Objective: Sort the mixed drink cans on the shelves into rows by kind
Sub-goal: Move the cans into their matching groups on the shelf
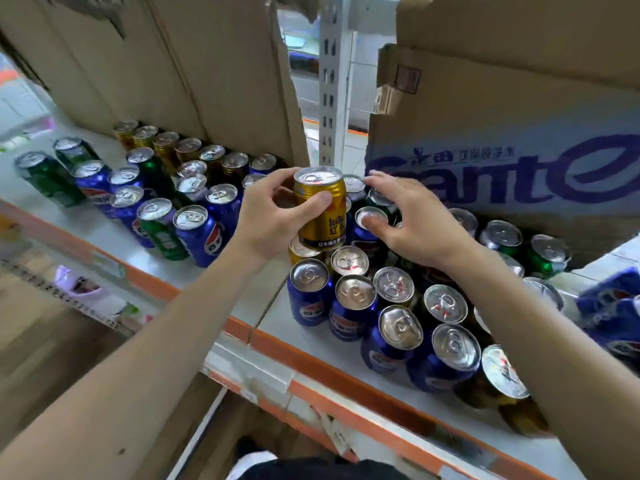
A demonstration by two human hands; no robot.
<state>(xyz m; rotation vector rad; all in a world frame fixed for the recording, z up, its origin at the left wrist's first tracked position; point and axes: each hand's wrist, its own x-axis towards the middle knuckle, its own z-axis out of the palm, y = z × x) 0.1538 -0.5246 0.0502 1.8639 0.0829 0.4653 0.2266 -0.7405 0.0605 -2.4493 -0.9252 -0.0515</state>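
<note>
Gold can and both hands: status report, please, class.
Left hand gripping short gold metal can, lifted upright. Right hand open, fingers on blue cans. Mixed blue, green, gold cans crowd both shelves.

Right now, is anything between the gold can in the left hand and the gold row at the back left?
Yes. Blue cans and green cans stand between the gold can and the gold row; above them, nothing visible blocks it.

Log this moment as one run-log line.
left hand: holds gold can lifted, upright | right hand: open, fingertips on blue can top | shelf: blue, green, gold cans mixed
</note>
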